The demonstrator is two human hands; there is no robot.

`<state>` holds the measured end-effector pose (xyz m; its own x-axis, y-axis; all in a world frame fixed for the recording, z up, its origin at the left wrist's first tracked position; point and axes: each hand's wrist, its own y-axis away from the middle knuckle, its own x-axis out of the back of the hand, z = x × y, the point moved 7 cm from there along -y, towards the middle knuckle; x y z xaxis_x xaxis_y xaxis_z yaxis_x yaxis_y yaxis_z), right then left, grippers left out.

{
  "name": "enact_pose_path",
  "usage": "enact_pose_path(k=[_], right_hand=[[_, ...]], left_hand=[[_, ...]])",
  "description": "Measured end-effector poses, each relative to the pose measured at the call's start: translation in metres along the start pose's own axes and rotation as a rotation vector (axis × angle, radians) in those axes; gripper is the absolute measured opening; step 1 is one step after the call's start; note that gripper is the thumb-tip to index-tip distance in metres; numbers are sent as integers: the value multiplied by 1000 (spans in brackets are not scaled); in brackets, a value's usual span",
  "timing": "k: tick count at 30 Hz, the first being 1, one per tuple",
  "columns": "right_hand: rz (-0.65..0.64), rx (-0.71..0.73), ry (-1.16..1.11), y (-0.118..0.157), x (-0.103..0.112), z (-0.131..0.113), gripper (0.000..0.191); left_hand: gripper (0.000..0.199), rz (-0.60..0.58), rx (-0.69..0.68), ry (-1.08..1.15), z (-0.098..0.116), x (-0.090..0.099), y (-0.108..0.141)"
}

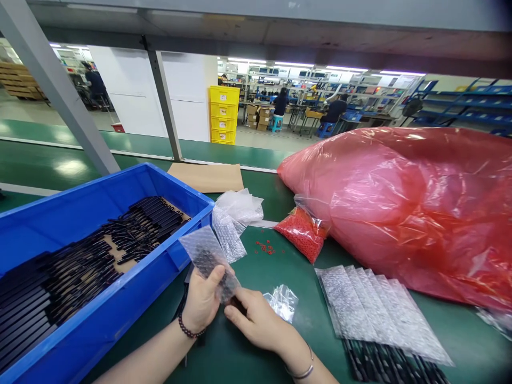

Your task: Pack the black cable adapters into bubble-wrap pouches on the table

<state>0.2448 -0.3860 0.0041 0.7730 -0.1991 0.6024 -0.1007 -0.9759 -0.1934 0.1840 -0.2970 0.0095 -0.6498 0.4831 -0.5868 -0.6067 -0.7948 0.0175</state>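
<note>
My left hand (206,296) is closed around a clear bubble-wrap bag (202,246), thumb on top, with a dark object showing through the plastic. The bag tilts, its upper end pointing left and away from me. At the lower end of the bag my right hand (260,320) pinches, its fingertips around a dark part mostly hidden by the fingers. Under and beside my left hand, some black pieces (184,298) lie on the green table, partly covered. Just past my right hand lie small crinkled clear plastic bags (283,301).
A blue bin (160,258) of black rod-like parts (80,266) stands left. Bubble-wrap bags (230,237), red rings (264,247) and a bag of red rings (304,232) lie ahead. Overlapping filled bubble-wrap bags (372,309) and a large red plastic bag (400,202) occupy the right.
</note>
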Motion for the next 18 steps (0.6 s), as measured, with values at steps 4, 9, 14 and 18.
enact_pose_path(k=[4, 9, 14, 18], right_hand=[[84, -57, 60, 1, 9, 6, 26], [56, 12, -20, 3, -1, 1, 22], [50, 49, 48, 6, 18, -7, 26], [169, 6, 100, 11, 60, -18, 31]], left_hand=[[26, 63, -7, 55, 0, 5, -2], [24, 37, 138, 13, -25, -4, 12], [18, 5, 271, 153, -29, -7, 13], [14, -95, 403, 395, -37, -16, 19]])
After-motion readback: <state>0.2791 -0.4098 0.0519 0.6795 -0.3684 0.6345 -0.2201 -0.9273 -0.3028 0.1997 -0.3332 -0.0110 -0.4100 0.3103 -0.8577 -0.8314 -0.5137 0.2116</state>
